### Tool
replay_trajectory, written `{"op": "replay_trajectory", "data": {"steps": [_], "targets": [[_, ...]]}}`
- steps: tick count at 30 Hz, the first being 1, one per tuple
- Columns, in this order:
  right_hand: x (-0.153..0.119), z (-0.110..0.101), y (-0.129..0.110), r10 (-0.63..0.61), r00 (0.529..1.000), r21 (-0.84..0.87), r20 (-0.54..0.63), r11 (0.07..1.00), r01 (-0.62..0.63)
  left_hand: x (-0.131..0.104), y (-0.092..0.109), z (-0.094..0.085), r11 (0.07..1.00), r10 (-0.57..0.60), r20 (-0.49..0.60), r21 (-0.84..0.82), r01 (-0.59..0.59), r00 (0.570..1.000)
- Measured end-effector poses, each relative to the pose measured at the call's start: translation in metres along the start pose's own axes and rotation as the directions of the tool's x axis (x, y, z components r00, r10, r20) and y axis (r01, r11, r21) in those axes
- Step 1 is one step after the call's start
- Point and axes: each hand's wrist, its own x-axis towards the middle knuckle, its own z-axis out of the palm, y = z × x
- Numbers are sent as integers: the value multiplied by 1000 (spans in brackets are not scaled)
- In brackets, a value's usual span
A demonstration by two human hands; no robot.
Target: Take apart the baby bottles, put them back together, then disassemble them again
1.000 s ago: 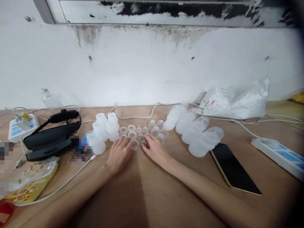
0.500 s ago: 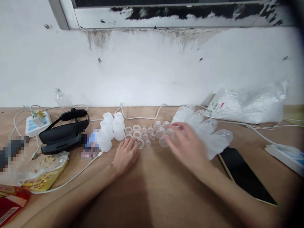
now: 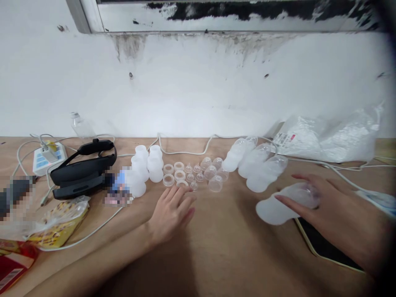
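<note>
My right hand (image 3: 338,216) is wrapped round the clear-capped end of a frosted white baby bottle (image 3: 274,210), which tilts above the phone's upper end. Behind it several similar capped bottles (image 3: 258,183) lie slanted. Fingers apart and holding nothing visible, my left hand (image 3: 170,212) is by the front of the white collar rings (image 3: 168,180), partly covering one. To its upper right are small clear bottle nipples (image 3: 199,177), and beyond these, clear domed caps (image 3: 215,184). Uncapped white bottle bodies (image 3: 155,170) stand in rows left of the rings.
A black phone (image 3: 331,247) lies under my right hand. Cables (image 3: 185,153) run along the wall. A plastic bag (image 3: 334,136) sits back right; a black headset (image 3: 83,169), power strip (image 3: 51,159) and yellow snack bag (image 3: 62,225) occupy the left.
My right hand has moved right from the clear caps and taken hold of the nearest capped bottle, now shifted from the group. My left hand has moved slightly right, its fingers spreading.
</note>
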Motion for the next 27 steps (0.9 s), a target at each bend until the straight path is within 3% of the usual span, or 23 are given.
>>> {"op": "replay_trajectory", "data": {"steps": [2,3,4,7,9,12,15,18,24,27], "targets": [[-6,-3,-20,93,994,27,61,995,-95,4,10,-8,998,15,-26,-65,-16,1000],[-8,-2,-32,104,981,120,166,985,-125,6,14,-12,996,21,-28,-86,-23,999],[-11,1,-44,70,960,235,272,962,-137,7,18,-15,994,23,-15,-104,-25,1000],[-13,20,-73,-3,926,429,377,887,-172,8,19,-19,988,12,133,-153,9,991],[-9,33,-81,-72,885,470,459,866,-173,7,13,-21,984,3,259,-171,43,966],[3,46,-81,-238,780,555,578,816,-162,5,2,-26,983,-5,380,-169,75,925],[15,49,-81,-344,712,615,612,773,-155,8,-4,-35,980,-32,477,-156,121,878],[21,50,-86,-351,710,595,611,795,-119,11,-6,-40,981,-48,515,-138,138,856],[19,56,-91,-309,755,549,579,832,-81,13,-5,-43,979,-68,535,-129,161,842],[19,54,-90,-329,742,579,584,810,-96,16,-3,-49,968,-93,535,-148,201,840]]}}
